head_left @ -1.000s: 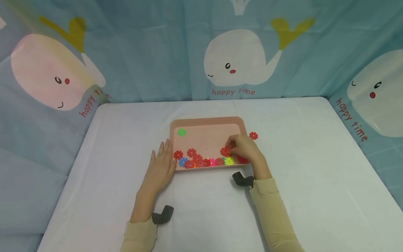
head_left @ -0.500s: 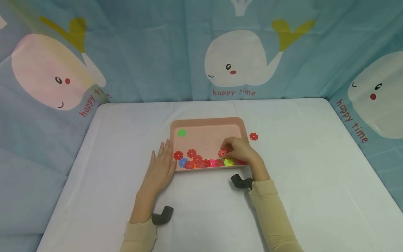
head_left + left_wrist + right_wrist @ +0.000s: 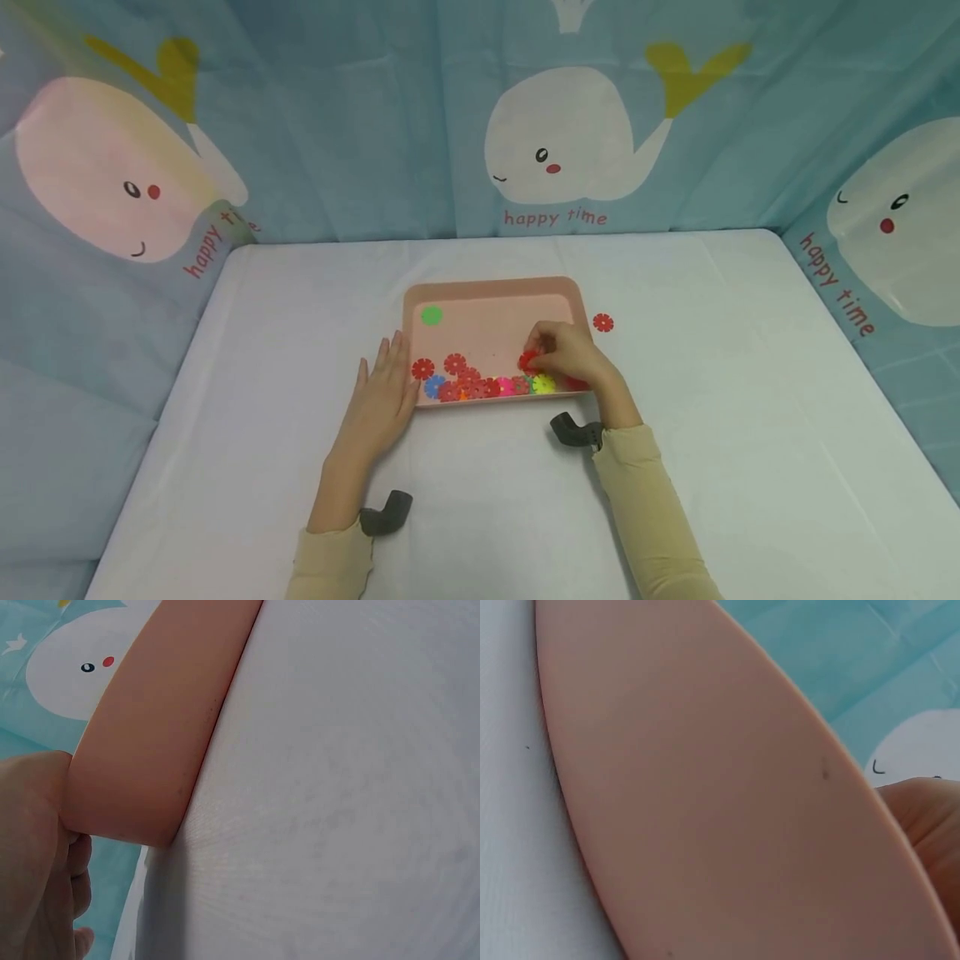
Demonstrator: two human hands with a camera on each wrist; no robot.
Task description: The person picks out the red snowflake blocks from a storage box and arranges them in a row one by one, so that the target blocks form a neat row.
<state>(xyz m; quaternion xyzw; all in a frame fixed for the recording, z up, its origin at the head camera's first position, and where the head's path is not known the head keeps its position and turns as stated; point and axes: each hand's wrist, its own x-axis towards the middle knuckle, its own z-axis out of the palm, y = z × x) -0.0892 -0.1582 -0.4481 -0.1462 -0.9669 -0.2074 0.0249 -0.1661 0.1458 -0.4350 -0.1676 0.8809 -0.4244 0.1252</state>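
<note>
The left hand [image 3: 377, 404] still rests straight-fingered against the left edge of the tray [image 3: 487, 289], while the right hand [image 3: 572, 352], apart from it, pinches a red flower disc [image 3: 527, 362] inside, toward the near right corner, slightly farther left than a second ago.
</note>
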